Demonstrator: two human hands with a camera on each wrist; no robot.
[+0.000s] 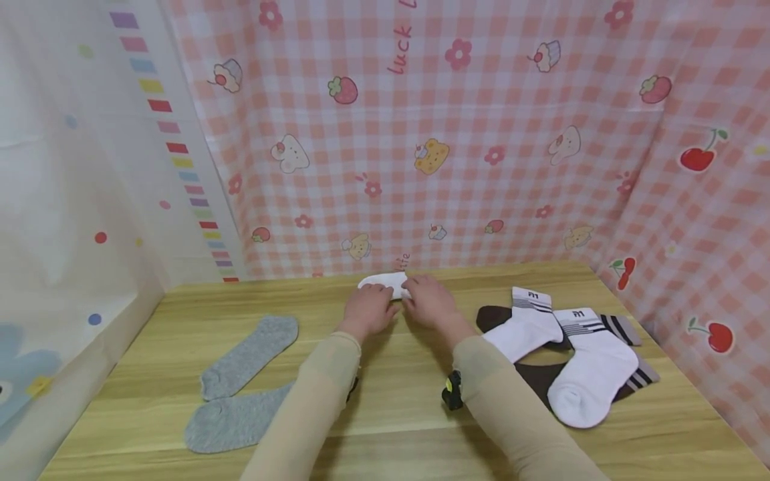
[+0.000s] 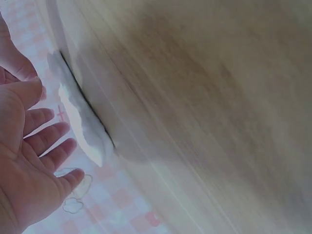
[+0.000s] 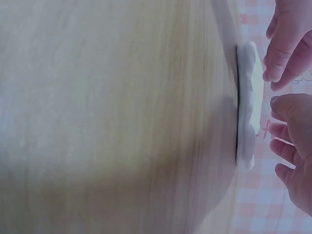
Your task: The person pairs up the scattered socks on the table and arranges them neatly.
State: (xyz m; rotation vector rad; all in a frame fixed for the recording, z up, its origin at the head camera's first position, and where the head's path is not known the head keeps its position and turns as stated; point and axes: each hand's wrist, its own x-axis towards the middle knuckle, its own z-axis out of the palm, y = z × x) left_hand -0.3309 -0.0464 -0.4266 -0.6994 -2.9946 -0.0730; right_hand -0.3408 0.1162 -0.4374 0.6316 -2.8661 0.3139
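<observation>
Where the light brown wood table [image 1: 391,414] starts on your left, a white cloth curtain with colored dots [image 1: 90,147] hangs beside it. Next come 2 short gray cloth socks [image 1: 249,357]. The farther gray sock slants toward the back, and the nearer gray sock has its end hidden behind your beige left sleeve [image 1: 313,394].

Your left hand [image 1: 369,310] reaches to the left part of a long, soft, white cloth sock [image 1: 381,278]. Its fingers are loose and only a little bent. The white sock lies flat at the back edge of the table, side to side, right by the pink and white checked curtain [image 1: 373,120]. Your right hand [image 1: 428,300] is just beside your left hand, at the right part of the white sock, and its fingers are loose too. I cannot tell if your fingertips touch the sock.

Farther right, 2 white cloth socks with thin black stripes [image 1: 592,381] lie on top of 2 dark brown socks with gray striped tops [image 1: 541,381]. Your right sleeve [image 1: 505,394] hides a bit of that pile.
</observation>
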